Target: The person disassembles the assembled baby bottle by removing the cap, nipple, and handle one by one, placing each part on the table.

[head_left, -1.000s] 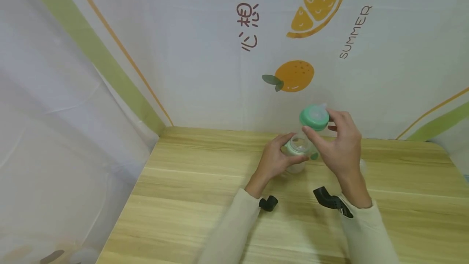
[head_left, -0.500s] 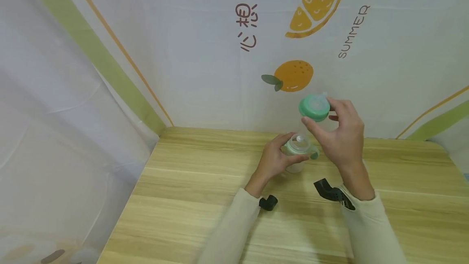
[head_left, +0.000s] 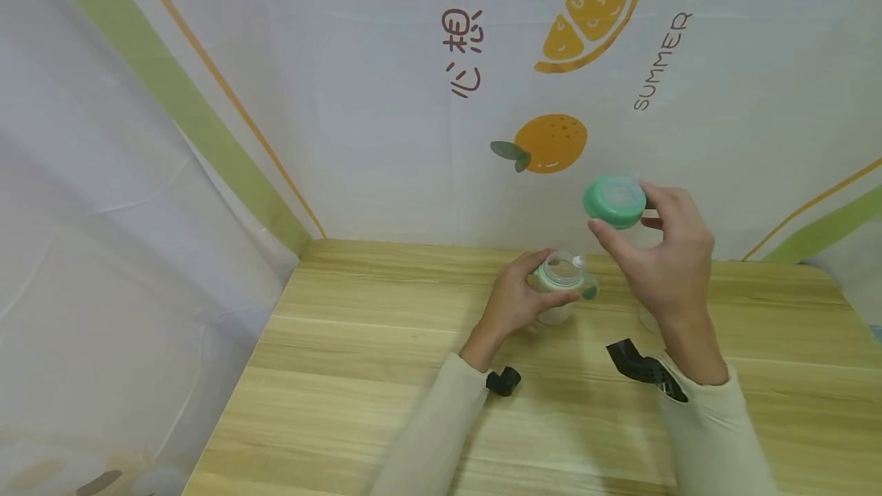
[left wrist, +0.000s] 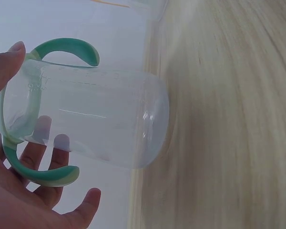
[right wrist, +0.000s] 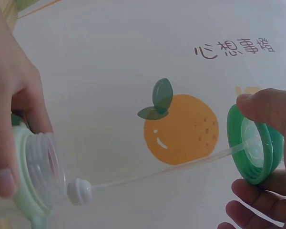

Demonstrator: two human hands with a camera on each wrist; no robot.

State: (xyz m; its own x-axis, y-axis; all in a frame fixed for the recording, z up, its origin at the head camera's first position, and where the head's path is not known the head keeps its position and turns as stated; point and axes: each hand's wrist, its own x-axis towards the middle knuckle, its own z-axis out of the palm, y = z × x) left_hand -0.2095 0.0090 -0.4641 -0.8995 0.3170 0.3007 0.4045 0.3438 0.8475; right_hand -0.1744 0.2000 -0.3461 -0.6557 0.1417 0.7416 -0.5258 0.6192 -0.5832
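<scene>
Left and right hands (head_left: 515,298) (head_left: 674,262) grip a bottle (left wrist: 93,114) and green lid (head_left: 615,203), its straw (right wrist: 174,168) seemingly outside.

Clear cylindrical plastic bottle with green handles (left wrist: 95,117) sits in left hand (head_left: 515,298), over back part of pale wooden table (head_left: 372,373). Round green plastic lid (head_left: 615,202) is in right hand (head_left: 671,262), above and right of bottle. Thin translucent straw (right wrist: 167,173) runs from lid's underside to small white weight (right wrist: 79,192), just beside bottle mouth. White printed cloth (head_left: 379,136) is behind table.
</scene>
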